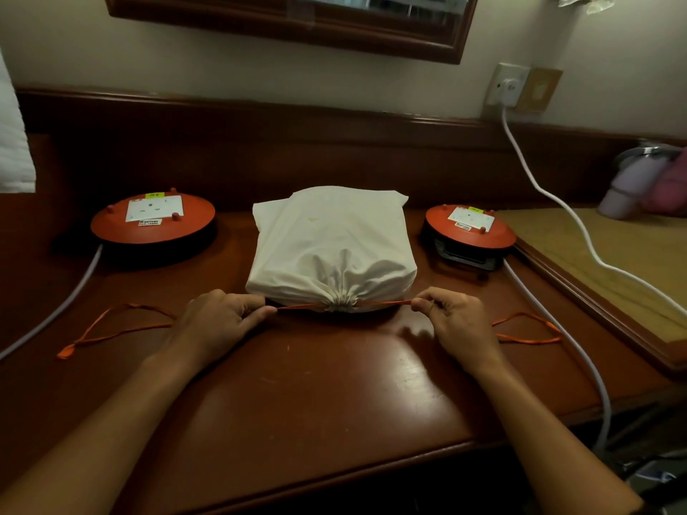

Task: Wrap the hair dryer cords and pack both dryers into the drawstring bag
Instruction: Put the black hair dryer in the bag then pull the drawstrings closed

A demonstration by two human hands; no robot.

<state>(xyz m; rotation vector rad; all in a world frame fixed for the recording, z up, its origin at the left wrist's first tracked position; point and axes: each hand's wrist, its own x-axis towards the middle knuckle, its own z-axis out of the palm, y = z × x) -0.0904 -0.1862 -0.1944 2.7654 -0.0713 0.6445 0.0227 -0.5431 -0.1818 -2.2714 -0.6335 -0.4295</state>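
A cream drawstring bag (329,243) lies bulging in the middle of the wooden desk (334,381), its mouth gathered tight toward me. No hair dryer is visible; the cloth hides whatever is inside. An orange drawstring (297,306) runs taut out of both sides of the gathered mouth. My left hand (219,321) pinches the string just left of the bag. My right hand (457,321) pinches it just right of the bag. Loose string loops trail outward on the desk behind each hand.
Two orange extension-cord reels stand beside the bag, one at the left (152,221) and one at the right (470,228), each with a pale cable running toward the desk's front. A white cable (557,202) hangs from a wall socket (507,85). A lilac bottle (628,191) sits far right.
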